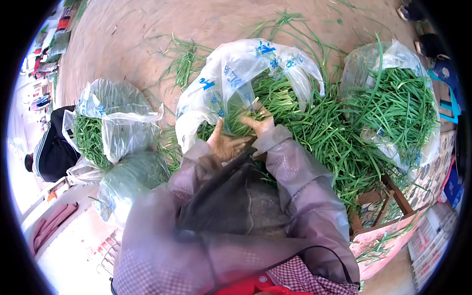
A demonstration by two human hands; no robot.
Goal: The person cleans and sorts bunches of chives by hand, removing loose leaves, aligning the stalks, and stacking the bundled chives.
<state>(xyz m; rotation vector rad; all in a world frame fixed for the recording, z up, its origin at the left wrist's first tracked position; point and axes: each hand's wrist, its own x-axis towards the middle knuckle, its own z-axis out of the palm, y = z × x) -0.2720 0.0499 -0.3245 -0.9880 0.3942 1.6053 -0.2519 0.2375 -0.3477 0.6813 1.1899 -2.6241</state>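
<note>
Both hands are at the mouth of a white plastic bag (196, 105) with blue print, in front of my lap. A bunch of garlic chives (239, 125), long flat green leaves, lies between them. My right hand (260, 123) is closed round the bunch from the right. My left hand (226, 143) is below and left of it, thumb raised and fingers stretched out toward the right hand. Where the left fingers meet the leaves is partly hidden. More chives (319, 130) spill from the bag's right side in a large loose heap.
At right stands another clear bag (427, 142) full of chives. Filled bags (123, 132) stand at left beside a person in dark clothes (56, 145). A wooden frame (381, 201) is at lower right. Loose leaves (184, 64) lie on the brown ground (132, 29).
</note>
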